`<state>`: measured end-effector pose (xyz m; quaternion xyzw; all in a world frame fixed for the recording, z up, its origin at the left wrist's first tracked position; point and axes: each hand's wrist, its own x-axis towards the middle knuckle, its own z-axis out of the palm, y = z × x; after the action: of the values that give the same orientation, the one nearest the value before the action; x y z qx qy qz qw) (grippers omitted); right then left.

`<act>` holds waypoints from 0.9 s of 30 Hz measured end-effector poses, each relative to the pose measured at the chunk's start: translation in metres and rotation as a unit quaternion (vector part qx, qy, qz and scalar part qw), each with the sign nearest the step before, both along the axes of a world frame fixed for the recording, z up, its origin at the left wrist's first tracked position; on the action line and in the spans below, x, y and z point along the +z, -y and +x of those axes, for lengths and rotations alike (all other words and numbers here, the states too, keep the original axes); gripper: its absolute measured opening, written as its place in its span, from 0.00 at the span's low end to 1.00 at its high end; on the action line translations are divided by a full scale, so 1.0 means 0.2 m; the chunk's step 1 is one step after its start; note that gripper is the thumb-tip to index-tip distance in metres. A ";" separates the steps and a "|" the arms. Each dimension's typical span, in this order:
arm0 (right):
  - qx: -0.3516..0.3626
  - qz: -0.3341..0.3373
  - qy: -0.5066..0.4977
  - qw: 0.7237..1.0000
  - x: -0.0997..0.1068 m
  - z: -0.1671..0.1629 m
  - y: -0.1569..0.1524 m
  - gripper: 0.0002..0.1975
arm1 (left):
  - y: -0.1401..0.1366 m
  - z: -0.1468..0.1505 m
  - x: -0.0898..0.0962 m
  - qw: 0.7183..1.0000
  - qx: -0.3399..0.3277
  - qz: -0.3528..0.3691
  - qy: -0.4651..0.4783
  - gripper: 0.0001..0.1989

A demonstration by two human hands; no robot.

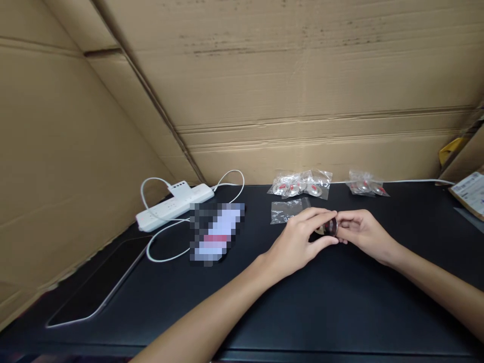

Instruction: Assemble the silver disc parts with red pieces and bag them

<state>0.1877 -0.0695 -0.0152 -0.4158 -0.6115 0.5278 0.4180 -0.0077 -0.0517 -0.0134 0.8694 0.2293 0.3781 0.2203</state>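
Between my two hands is a small round disc (332, 227) with a dark, glossy face and a shiny rim. My left hand (298, 239) grips it from the left, thumb below and fingers above. From the right, my right hand (359, 232) pinches its edge, with the other fingers curled. Part of the disc is hidden by the fingers. Just behind my left hand lies a flat clear plastic bag (285, 212). Farther back, several clear bags (300, 185) hold round silvery pieces with red marks, and more such bags (366, 184) lie to the right.
A white power strip (177, 205) with a plug and a looping white cable (161, 260) is at the back left. Nearby lies a pixelated phone-like object (217, 234). A dark tablet (100, 282) is at far left. Cardboard walls (302, 85) enclose the black table (340, 312).
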 end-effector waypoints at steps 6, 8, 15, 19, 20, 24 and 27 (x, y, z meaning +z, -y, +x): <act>-0.034 0.016 -0.011 0.999 0.01 -0.03 0.01 0.12 | -0.01 0.00 0.00 1.000 0.004 -0.017 0.020 0.22; -0.043 0.015 -0.008 0.999 0.01 -0.03 0.02 0.12 | -0.01 0.00 -0.01 0.999 0.006 -0.022 0.023 0.22; -0.034 -0.012 0.013 0.999 0.04 -0.03 0.02 0.13 | -0.01 0.00 -0.01 1.000 0.009 -0.017 0.024 0.22; -0.016 -0.016 0.002 1.000 0.06 -0.02 0.03 0.13 | 0.00 0.00 0.01 0.999 0.022 -0.014 0.032 0.22; -0.014 -0.015 0.001 1.000 0.06 -0.02 0.03 0.14 | 0.00 0.00 0.01 0.999 0.024 -0.013 0.033 0.22; -0.020 -0.014 -0.010 1.000 0.06 -0.03 0.03 0.13 | 0.00 0.00 0.01 0.999 0.027 -0.017 0.037 0.22; -0.027 -0.020 -0.032 0.999 0.05 -0.03 0.02 0.12 | 0.00 0.00 0.01 0.998 0.030 -0.025 0.044 0.21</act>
<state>0.1819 -0.0737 -0.0048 -0.4228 -0.5760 0.5414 0.4431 -0.0076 -0.0515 -0.0118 0.8390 0.2545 0.4163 0.2408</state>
